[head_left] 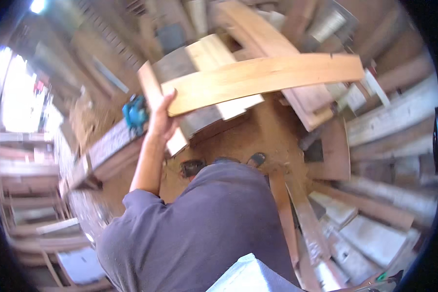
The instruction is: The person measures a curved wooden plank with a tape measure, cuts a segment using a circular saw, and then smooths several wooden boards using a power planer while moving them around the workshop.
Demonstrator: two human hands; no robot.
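Head view shows the left hand [164, 118] holding a long wooden board [267, 75] by its left end. The right hand's state I cannot tell.

Long board [263, 78]: lt. tan w/ faint grain; power tool [135, 114]: teal (shirt [214, 214]: dk. purple-grey).

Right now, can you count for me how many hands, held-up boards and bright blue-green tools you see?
Hands: 1, the left hand
Held-up boards: 1, the long light-brown board
Bright blue-green tools: 1, the blue-green tool left of that hand
Total: 3
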